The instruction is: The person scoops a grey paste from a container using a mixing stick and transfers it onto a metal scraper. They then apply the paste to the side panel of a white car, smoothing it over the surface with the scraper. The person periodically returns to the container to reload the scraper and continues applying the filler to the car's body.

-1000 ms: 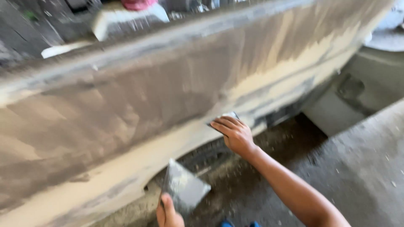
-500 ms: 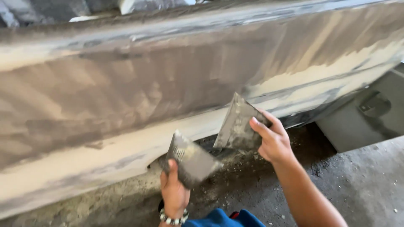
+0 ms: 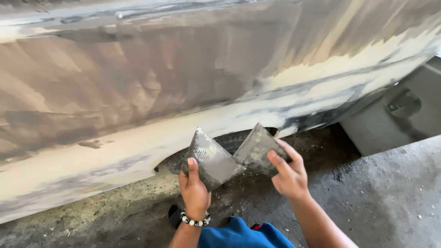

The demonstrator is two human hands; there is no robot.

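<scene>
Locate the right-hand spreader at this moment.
In the head view, the right hand holds the spreader right of centre, beside the left hand's spreader, below the filler-coated panel.

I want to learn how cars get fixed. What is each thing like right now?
Left hand: holds left spreader.
Left spreader: smeared grey, tilted.
Right hand: holds right spreader.
Right spreader: smeared, touching the left one.
Car panel: coated in patchy filler, unpainted.
Floor: dusty.
</scene>
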